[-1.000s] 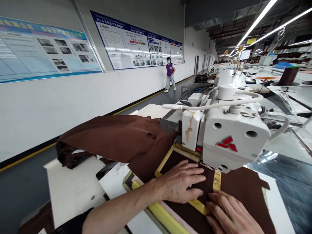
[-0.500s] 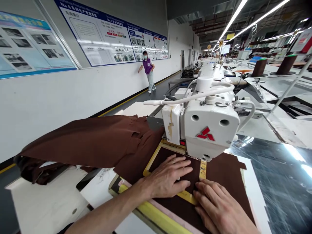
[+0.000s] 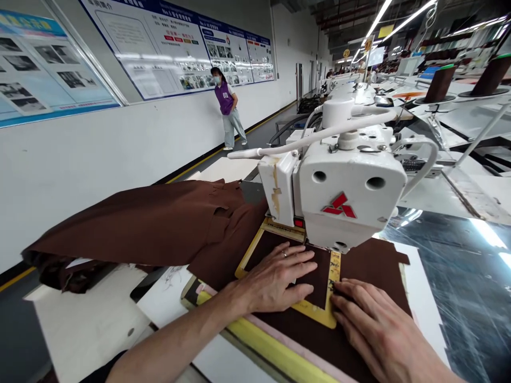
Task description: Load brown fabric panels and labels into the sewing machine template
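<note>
Well, from my end I see the left hand lying flat, its fingers a little spread and grasping nothing, on brown cloth inside a yellow frame. The frame's near side comes out from under the left thumb and runs to a corner just beside the right fingers. I have the right hand palm down, fingers close together and slightly bent, their tips touching the frame's right side; I cannot tell whether they pinch it or only press. A ring sits on one left finger.

Just beyond both sets of fingertips I find the white sewing machine, its head overhanging the frame's far side, with a small red light low on it. Left of the left fingers lies a folded brown heap. Nearer me than the left fingers, a yellow bar slants below the wrist. Well beyond the fingers, a person in a purple vest stands by the wall.
</note>
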Tool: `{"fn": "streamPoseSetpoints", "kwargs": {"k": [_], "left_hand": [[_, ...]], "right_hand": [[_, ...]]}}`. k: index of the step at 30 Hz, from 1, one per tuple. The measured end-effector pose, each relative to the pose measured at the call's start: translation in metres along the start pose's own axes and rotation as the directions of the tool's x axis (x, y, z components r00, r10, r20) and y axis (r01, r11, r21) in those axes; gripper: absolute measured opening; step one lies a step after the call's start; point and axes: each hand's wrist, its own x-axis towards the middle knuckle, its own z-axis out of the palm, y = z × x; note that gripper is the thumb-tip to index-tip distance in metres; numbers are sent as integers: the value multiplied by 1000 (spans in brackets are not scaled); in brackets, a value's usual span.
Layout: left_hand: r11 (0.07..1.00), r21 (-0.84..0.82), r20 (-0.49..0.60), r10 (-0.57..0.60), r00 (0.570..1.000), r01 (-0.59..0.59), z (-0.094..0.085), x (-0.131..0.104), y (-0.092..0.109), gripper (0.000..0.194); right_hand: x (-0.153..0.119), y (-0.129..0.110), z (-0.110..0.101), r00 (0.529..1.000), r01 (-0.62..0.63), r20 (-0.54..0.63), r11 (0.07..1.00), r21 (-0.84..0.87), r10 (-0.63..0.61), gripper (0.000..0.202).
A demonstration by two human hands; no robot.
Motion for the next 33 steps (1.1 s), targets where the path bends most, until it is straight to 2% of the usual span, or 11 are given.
{"fn": "streamPoseSetpoints", "kwargs": {"k": [5, 9, 15, 18, 20, 25, 29, 33], "left_hand": [[1000, -9, -2, 4, 1000, -4, 2, -1, 0, 45], [1000, -6, -25, 4, 1000, -4, 2, -1, 1, 43], [1000, -8, -85, 19, 996, -20, 3, -3, -1, 41], [1000, 21, -96, -20, 995, 22, -1, -7, -8, 41], [997, 43, -49, -67, 997, 69, -7, -11, -15, 48], [991, 81, 161, -121, 980, 109, -22, -24, -27, 60], [988, 106, 212, -133, 968, 112, -21, -23, -26, 62], [997, 68, 242, -45, 969, 30, -15, -8, -18, 63]], "right_hand": [[8, -7, -5, 999, 11, -52, 1000, 5, -10, 27], [12, -13, -7, 999, 34, -29, 999, -36, -35, 28], [12, -15, 5, 987, 138, -70, 984, -112, -146, 27], [11, -13, 9, 981, 154, -95, 979, -130, -167, 28], [11, -11, 11, 980, 152, -107, 980, -128, -166, 27], [12, -10, 12, 983, 141, -105, 984, -112, -153, 26], [14, -14, 9, 984, 120, -118, 987, -103, -132, 23], [17, -18, 6, 987, 111, -110, 989, -94, -121, 23]]}}
